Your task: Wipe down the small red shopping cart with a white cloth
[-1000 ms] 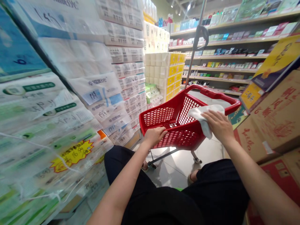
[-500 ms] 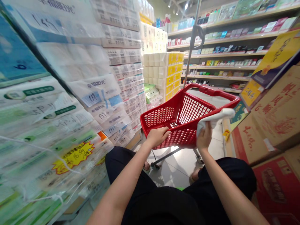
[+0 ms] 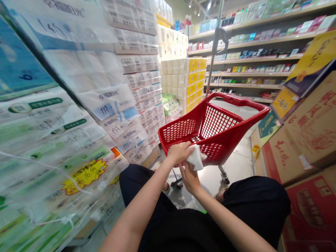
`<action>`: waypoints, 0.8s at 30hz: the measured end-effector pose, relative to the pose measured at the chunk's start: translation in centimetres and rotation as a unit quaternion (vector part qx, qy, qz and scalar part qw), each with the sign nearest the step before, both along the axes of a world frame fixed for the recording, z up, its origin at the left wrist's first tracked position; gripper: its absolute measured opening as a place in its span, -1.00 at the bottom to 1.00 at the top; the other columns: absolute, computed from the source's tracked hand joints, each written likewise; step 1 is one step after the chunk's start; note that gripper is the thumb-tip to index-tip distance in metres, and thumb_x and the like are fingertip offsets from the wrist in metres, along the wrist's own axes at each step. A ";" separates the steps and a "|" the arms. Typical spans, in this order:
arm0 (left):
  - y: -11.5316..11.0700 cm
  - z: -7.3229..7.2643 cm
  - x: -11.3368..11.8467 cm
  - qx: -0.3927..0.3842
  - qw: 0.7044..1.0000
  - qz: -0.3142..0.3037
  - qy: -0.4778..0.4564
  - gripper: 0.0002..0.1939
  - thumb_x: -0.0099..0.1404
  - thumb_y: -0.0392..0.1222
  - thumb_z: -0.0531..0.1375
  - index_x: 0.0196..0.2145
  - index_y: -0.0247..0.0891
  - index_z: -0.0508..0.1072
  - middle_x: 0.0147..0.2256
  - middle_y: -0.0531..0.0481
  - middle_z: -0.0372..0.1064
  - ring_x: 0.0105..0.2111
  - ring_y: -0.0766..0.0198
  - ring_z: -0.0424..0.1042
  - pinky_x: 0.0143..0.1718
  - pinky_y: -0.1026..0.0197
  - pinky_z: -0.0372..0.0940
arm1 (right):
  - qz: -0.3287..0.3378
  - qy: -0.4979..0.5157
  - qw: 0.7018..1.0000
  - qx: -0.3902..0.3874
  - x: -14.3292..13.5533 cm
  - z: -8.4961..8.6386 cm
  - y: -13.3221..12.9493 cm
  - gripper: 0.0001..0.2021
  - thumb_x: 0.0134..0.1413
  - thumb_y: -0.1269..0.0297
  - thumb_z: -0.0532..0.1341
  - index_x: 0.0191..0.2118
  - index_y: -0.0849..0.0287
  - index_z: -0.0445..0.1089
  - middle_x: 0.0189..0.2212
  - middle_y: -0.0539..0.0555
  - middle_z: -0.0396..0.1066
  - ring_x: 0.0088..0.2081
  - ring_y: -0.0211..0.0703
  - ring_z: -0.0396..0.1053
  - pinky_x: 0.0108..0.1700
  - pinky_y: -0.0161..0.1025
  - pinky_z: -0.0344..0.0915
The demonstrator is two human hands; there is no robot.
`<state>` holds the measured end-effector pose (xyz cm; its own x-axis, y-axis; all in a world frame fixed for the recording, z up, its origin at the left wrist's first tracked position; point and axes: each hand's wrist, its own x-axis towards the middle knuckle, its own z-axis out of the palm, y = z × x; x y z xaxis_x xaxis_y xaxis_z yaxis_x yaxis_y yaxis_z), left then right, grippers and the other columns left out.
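A red plastic shopping cart (image 3: 225, 147) with perforated basket walls stands before my knees, nothing visible inside it. My left hand (image 3: 179, 154) is closed over the near rim of its basket. Just beside it, my right hand (image 3: 191, 177) grips a white cloth (image 3: 196, 158) and presses it to the outside of the near wall, close to the left fingertips. Part of the cloth hangs loose below the rim. The right fingers are partly hidden behind the cloth.
Stacked packs of tissue paper (image 3: 136, 87) rise close on the left, with a yellow price tag (image 3: 84, 176) on the nearer ones. Cardboard boxes (image 3: 315, 119) line the right side. A metal pole (image 3: 214, 52) and stocked shelves (image 3: 252, 57) stand beyond the cart.
My right hand and the white cloth have moved left and down along the cart's near wall, from the handle side to beside my left hand. The left hand keeps its hold.
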<state>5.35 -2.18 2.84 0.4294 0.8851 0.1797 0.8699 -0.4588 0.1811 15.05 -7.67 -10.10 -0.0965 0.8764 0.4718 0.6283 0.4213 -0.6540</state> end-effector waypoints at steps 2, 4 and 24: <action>-0.2 0.1 0.0 -0.007 1.000 0.004 0.000 -0.55 0.45 0.17 -0.21 -0.12 -0.09 0.33 -0.15 0.03 0.47 -0.18 0.16 0.48 -0.24 0.20 0.28 | 0.035 0.000 0.999 -0.015 -0.5 -0.3 -0.5 -0.48 0.30 -0.01 -0.07 0.31 -0.03 0.02 0.23 0.16 0.17 0.33 0.13 -0.04 0.28 0.27 -0.06; -0.3 0.1 0.1 -0.011 1.000 0.008 -0.001 -0.55 0.44 0.18 -0.21 -0.11 -0.08 0.33 -0.14 0.03 0.47 -0.17 0.16 0.47 -0.24 0.20 0.28 | 0.024 0.025 0.999 -0.022 -0.4 -0.4 -0.5 -0.48 0.29 -0.03 -0.06 0.29 -0.05 0.04 0.21 0.16 0.21 0.32 0.13 -0.01 0.28 0.26 -0.03; -2.2 -0.3 2.9 -0.024 0.999 0.017 -0.033 -0.44 0.37 0.32 -0.20 -0.09 -0.15 0.31 -0.13 -0.08 0.46 -0.16 0.04 0.47 -0.20 0.11 0.30 | -0.329 0.116 0.936 0.049 17.0 -1.6 11.1 -0.34 0.28 -0.07 -0.15 0.33 0.29 -0.04 0.27 0.44 0.04 0.32 0.20 -0.05 0.24 0.28 -0.06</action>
<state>8.22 -4.42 2.57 0.3873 0.9075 0.1628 0.8705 -0.4181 0.2597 32.09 3.48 -11.69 0.5629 0.6624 0.4943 0.6191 0.0583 -0.7831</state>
